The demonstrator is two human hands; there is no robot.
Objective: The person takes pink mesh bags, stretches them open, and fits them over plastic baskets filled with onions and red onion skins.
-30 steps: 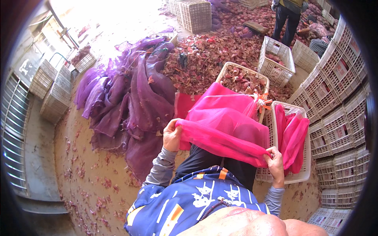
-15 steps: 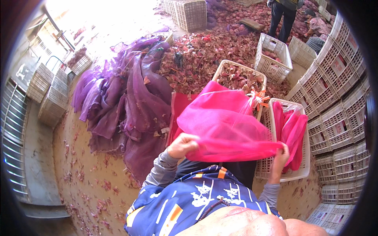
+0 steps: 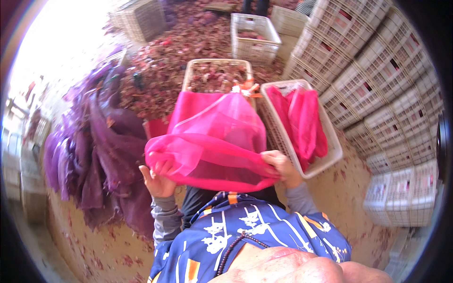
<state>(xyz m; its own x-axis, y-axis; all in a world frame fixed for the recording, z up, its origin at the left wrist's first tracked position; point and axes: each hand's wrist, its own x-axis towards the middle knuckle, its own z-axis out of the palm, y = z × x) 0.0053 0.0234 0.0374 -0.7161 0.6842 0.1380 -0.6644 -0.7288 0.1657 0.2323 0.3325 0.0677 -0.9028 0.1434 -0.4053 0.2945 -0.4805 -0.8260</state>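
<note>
A bright pink mesh bag (image 3: 219, 127) spreads across my lap, its near edge lifted between my hands. My right hand (image 3: 284, 169) pinches the bag's right corner, fingers closed on the mesh. On the other side, the fingers of my left hand (image 3: 161, 181) are behind the thin mesh and show through it. The left thumb stands apart, outside the bag. White and orange ties (image 3: 246, 88) lie at the bag's far right corner. Beyond it stands a white crate (image 3: 188, 75) holding dry reddish onion skins.
More pink mesh bags (image 3: 302, 122) lie in a white crate (image 3: 334, 158) at my right. Purple netting (image 3: 113, 151) is heaped at left. Stacked crates (image 3: 373, 80) wall the right side. Onion skins (image 3: 160, 61) cover the floor ahead; a person's legs (image 3: 255, 6) show at the top.
The view has swung right. My left hand has gone from gripping the bag's edge to having its fingers behind the mesh, thumb apart. My right hand keeps its hold.
</note>
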